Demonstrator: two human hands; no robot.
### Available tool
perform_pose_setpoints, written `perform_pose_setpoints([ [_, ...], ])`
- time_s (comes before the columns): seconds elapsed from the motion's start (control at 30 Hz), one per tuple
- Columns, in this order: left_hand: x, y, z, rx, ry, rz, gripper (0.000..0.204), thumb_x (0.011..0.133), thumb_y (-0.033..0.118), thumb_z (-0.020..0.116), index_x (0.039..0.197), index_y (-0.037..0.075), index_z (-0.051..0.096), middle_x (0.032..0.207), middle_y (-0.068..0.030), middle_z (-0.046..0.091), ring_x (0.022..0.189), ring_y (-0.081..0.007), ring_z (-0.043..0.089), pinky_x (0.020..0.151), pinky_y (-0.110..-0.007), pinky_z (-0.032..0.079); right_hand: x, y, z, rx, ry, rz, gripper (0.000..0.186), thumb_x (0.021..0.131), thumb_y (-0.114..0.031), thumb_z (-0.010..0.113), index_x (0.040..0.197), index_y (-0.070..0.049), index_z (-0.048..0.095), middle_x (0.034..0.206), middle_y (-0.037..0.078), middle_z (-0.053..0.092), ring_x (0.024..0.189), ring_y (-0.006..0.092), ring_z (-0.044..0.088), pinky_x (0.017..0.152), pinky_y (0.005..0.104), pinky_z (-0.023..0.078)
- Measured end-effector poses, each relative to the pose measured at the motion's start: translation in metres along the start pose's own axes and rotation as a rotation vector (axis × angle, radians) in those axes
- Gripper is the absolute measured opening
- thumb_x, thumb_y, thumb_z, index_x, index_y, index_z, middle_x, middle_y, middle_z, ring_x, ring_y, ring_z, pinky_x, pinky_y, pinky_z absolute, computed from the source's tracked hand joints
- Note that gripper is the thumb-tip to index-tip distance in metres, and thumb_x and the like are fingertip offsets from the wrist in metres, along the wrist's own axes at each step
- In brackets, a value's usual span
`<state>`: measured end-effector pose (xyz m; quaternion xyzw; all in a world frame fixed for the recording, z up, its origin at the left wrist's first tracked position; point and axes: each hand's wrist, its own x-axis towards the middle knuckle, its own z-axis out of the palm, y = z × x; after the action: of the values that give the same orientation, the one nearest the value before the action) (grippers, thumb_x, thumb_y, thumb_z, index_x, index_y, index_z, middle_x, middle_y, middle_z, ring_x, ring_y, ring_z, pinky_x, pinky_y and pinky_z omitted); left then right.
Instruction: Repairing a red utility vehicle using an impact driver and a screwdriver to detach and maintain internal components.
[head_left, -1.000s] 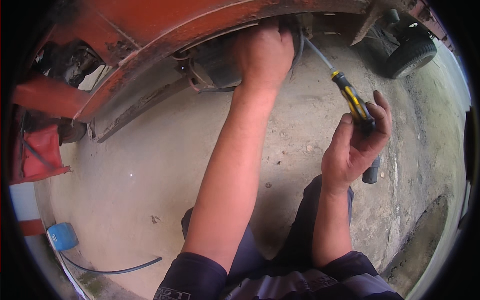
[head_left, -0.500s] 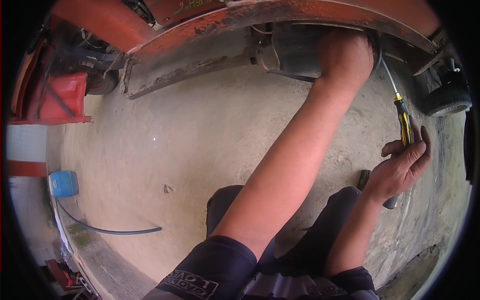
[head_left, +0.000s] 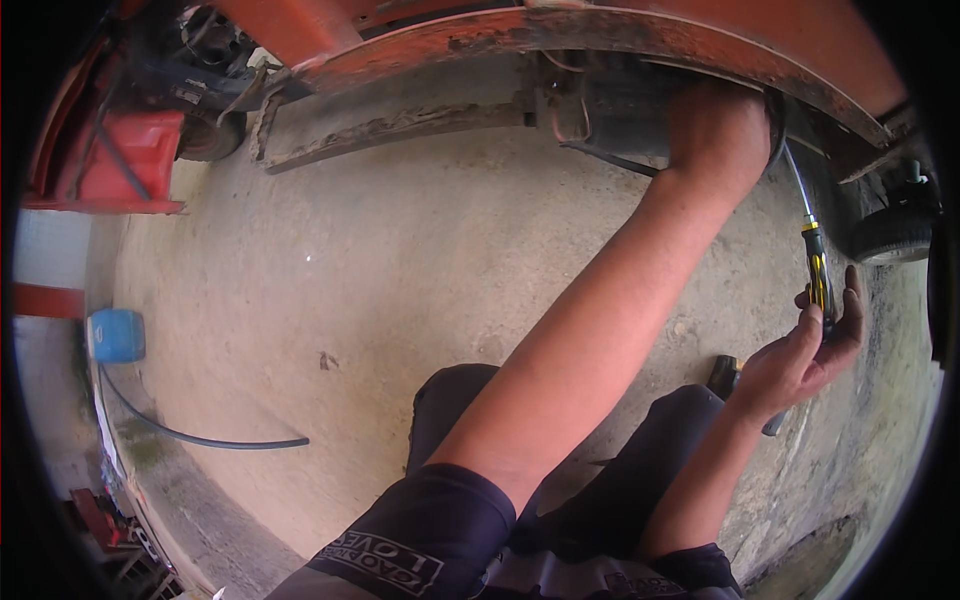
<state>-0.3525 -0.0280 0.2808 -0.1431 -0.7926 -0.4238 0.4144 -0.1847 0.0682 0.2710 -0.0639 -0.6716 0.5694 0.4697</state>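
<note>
My left hand [head_left: 722, 138] reaches up under the rusty orange metal frame [head_left: 600, 32], next to a dark rounded part [head_left: 630, 112]. Its fingers are hidden there, so what they touch does not show. A black and yellow screwdriver [head_left: 817, 265] is in my right hand [head_left: 785, 365], thumb and fingers around the lower end of its handle. The shaft points up toward the frame, and its tip is lost in shadow beside a black hose [head_left: 777, 125] close to my left hand.
Partly behind my right wrist lies a dark hammer-like tool [head_left: 722, 375] on the concrete floor [head_left: 400, 260]. A small wheel [head_left: 890, 236] stands at the right. Leftward are a red metal panel [head_left: 140, 165], a blue container [head_left: 117, 335] and a dark hose [head_left: 210, 440].
The view has shifted a little, so the frame and both hands appear slightly lower and further right. My right thumb and fingers have changed position on the screwdriver handle.
</note>
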Motion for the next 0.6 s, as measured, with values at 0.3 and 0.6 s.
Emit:
perform_pose_setpoints([
  [0.3, 0.001, -0.003, 0.009, -0.111, 0.056, 0.033, 0.023, 0.083, 0.015, 0.067, 0.103, 0.004, 0.072, 0.092, -0.0197, 0.072, 0.083, -0.041, 0.07, 0.076, -0.048, 0.059, -0.001, 0.011, -0.012, -0.058, -0.022, -0.064, 0.03, 0.108, -0.016, 0.051, 0.134, -0.001, 0.048, 0.146, 0.02, 0.052, 0.101, 0.0154, 0.064, 0.085, 0.0246, 0.051],
  [0.6, 0.006, 0.0, -0.007, 0.016, -0.03, 0.059, 0.016, 0.083, 0.016, 0.066, 0.093, 0.006, 0.075, 0.088, -0.0185, 0.072, 0.082, -0.0401, 0.07, 0.074, -0.046, 0.058, 0.006, 0.022, -0.008, -0.031, 0.042, -0.182, 0.026, 0.107, -0.011, 0.051, 0.131, 0.001, 0.05, 0.131, 0.02, 0.063, 0.075, 0.0071, 0.058, 0.062, 0.0194, 0.046],
])
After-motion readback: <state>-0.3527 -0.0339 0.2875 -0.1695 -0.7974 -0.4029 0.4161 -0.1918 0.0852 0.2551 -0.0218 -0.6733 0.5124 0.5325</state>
